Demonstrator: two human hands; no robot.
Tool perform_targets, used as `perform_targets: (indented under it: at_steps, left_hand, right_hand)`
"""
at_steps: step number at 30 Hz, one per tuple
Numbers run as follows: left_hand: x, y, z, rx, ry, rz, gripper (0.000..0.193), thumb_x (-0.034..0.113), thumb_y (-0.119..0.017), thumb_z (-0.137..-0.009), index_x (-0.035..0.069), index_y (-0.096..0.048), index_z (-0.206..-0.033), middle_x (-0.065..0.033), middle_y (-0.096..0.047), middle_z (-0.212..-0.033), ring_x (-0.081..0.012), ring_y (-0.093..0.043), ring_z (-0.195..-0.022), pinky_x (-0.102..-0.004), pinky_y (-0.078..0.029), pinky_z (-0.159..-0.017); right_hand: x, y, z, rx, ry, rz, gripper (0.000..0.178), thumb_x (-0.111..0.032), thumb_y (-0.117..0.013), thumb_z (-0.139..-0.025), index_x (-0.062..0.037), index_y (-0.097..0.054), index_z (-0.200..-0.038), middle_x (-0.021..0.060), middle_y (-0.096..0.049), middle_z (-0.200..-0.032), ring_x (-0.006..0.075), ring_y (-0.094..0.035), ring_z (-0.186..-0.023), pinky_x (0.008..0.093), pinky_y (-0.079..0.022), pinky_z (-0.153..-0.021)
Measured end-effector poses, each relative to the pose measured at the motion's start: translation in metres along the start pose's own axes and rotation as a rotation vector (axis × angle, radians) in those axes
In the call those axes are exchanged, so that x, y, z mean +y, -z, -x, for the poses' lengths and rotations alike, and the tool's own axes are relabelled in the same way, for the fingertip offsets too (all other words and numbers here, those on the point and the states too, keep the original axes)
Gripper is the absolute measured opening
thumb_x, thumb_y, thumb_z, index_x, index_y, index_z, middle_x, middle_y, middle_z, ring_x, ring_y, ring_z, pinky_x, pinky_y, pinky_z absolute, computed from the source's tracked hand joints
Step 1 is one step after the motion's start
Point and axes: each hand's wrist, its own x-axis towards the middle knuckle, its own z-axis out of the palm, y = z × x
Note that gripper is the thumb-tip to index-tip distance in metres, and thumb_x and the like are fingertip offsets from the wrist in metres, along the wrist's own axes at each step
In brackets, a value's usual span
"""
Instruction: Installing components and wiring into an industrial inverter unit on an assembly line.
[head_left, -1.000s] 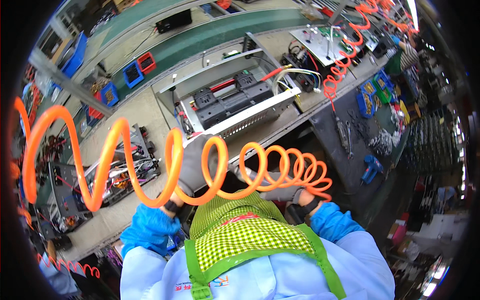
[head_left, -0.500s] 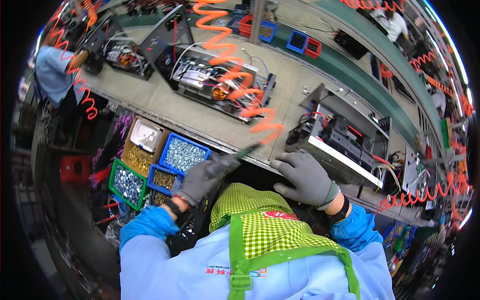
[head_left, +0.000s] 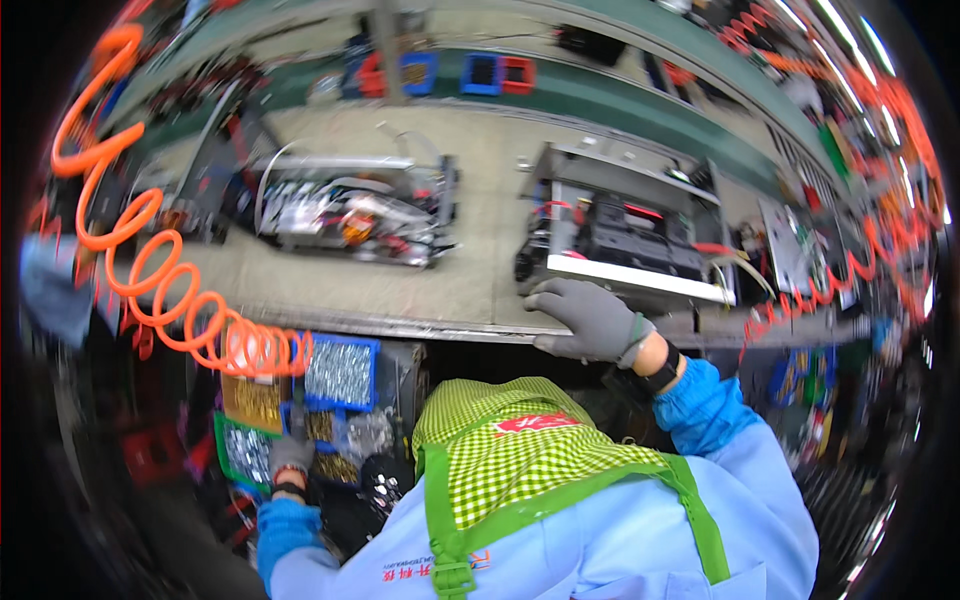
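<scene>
My left hand (head_left: 292, 452), gloved in grey, is low among the parts bins at the left. Its fingers are blurred and partly hidden, but they appear wrapped round a dark air tool (head_left: 298, 412) at the end of an orange coiled hose (head_left: 190, 300). Next to it are a green bin (head_left: 222, 445) of silvery parts and a blue bin (head_left: 374, 372) of small silvery fasteners. My right hand (head_left: 585, 320), also gloved, is open with fingers stretched out at the table's front edge. It is just below the front of an open metal chassis (head_left: 640, 278) with a black unit inside; contact is unclear.
A second open chassis (head_left: 350, 215) with wires and boards stands left on the worktable (head_left: 480, 240). Blue bins (head_left: 481, 75) and red bins (head_left: 517, 75) sit on the green strip behind. Orange coiled hoses hang at the right (head_left: 870, 245). A blue sleeve (head_left: 55, 290) shows far left.
My left hand has moved left and down from the table edge to the bins, and the hose has swung left with it. The view has turned. My right hand stays near the right chassis.
</scene>
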Motion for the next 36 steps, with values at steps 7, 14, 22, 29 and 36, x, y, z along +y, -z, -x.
perform_targets:
  at_steps: [7, 14, 22, 29, 36]
  left_hand:
    - [0.158, 0.124, 0.023, -0.277, -0.715, -0.461, 0.066, 0.063, -0.056, -0.083, 0.002, -0.070, -0.106, -0.0238, -0.067, -0.109, -0.0383, -0.064, -0.103, -0.0433, -0.049, -0.091]
    - [0.441, 0.204, 0.202, -0.143, -1.781, -0.022, 0.038, 0.036, -0.065, -0.089, 0.004, -0.065, -0.109, -0.0168, -0.067, -0.094, -0.0322, -0.065, -0.088, -0.0395, -0.050, -0.078]
    - [0.757, 0.168, 0.342, 0.186, -2.254, 0.132, 0.040, 0.024, -0.056, -0.090, 0.008, -0.056, -0.126, -0.0195, -0.057, -0.124, -0.0388, -0.057, -0.109, -0.0442, -0.047, -0.095]
    - [0.833, 0.118, 0.377, 0.126, -2.144, -0.213, 0.025, 0.026, -0.056, -0.089, 0.010, -0.065, -0.106, -0.0132, -0.067, -0.096, -0.0346, -0.063, -0.090, -0.0442, -0.051, -0.080]
    - [0.787, 0.128, 0.328, 0.513, -1.964, 0.379, 0.016, 0.016, -0.062, -0.086, 0.008, -0.064, -0.100, -0.0134, -0.066, -0.089, -0.0341, -0.063, -0.087, -0.0459, -0.050, -0.075]
  right_hand:
    - [0.042, 0.004, 0.092, 0.156, -0.341, -0.034, 0.053, -0.038, -0.068, -0.080, -0.0055, -0.057, -0.121, 0.0159, -0.058, -0.114, 0.0366, -0.059, -0.102, 0.0456, -0.048, -0.088]
    - [0.076, 0.019, 0.219, 0.406, -0.702, -0.058, 0.053, -0.041, -0.065, -0.082, -0.0041, -0.058, -0.121, 0.0168, -0.058, -0.118, 0.0363, -0.060, -0.104, 0.0435, -0.049, -0.090]
    - [0.147, 0.058, 0.311, 0.548, -0.814, -0.181, 0.046, -0.043, -0.063, -0.084, -0.0077, -0.061, -0.114, 0.0165, -0.061, -0.107, 0.0322, -0.061, -0.098, 0.0423, -0.049, -0.085]
    - [0.199, 0.146, 0.320, 0.743, -0.657, -0.250, 0.034, -0.036, -0.064, -0.083, -0.0087, -0.065, -0.104, 0.0143, -0.065, -0.095, 0.0321, -0.063, -0.092, 0.0405, -0.049, -0.080]
    - [0.296, 0.151, 0.268, 0.479, -0.857, 0.089, 0.039, -0.032, -0.065, -0.082, -0.0144, -0.064, -0.117, 0.0133, -0.050, -0.137, 0.0346, -0.049, -0.124, 0.0456, -0.043, -0.100]
